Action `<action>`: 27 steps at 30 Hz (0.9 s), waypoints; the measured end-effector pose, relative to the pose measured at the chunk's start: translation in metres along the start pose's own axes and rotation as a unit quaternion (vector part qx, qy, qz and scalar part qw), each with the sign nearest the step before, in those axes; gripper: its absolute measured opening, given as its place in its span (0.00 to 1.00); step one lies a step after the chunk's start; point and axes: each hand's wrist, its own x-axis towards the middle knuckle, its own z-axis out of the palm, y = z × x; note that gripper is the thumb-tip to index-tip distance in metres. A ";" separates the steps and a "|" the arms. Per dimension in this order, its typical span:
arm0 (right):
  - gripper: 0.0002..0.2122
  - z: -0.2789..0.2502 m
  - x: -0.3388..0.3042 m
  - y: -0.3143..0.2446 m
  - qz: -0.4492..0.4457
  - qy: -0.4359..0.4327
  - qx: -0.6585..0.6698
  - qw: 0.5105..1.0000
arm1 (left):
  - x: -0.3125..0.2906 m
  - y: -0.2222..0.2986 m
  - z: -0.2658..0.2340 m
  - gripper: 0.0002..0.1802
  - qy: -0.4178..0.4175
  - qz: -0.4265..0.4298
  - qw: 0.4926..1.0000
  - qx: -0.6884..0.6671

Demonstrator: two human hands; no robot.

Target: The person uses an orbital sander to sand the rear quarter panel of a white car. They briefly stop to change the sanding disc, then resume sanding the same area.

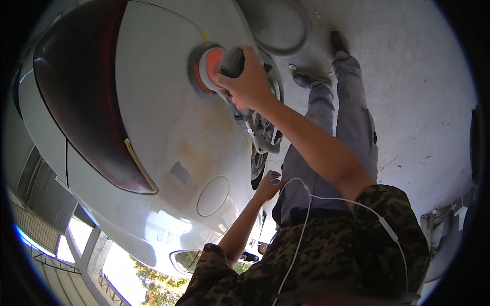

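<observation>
An orange and black air sander (211, 69) rests with its round pad against the pale car body panel (158, 102). My right hand (248, 79) is wrapped over the sander's top, thumb on the near side. From the tool a hose with a metal fitting (249, 125) hangs down beside the panel. Lower down, my left hand (267, 186) hovers by the car's side near my trousers, fingers loosely bent and nothing visible in them. The panel bears dull sanded patches, tan areas (191, 153) and a small grey spot (179, 172).
A dark red tail light (84, 86) sits left of the panel, with yellow tape (139, 163) along its edge. The round fuel flap (213, 196) lies below the patches. A white cable (326, 198) crosses my camouflage shirt. Grey concrete floor (408, 97) spreads to the right.
</observation>
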 end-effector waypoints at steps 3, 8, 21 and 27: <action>0.37 -0.002 0.019 0.001 0.014 0.019 -0.012 1.000 | -0.009 0.003 0.009 0.47 -0.071 -0.030 0.989 -0.126; 0.37 -0.003 0.007 -0.002 -0.018 0.009 -0.039 0.999 | -0.010 0.013 0.008 0.52 -0.096 0.001 0.994 -0.055; 0.34 -0.003 -0.009 -0.006 -0.010 0.013 -0.039 0.999 | -0.013 0.031 0.019 0.44 -0.005 0.036 0.999 0.022; 0.36 0.001 0.008 -0.004 -0.022 0.028 -0.048 0.998 | -0.008 0.025 0.026 0.44 0.027 0.037 0.999 0.024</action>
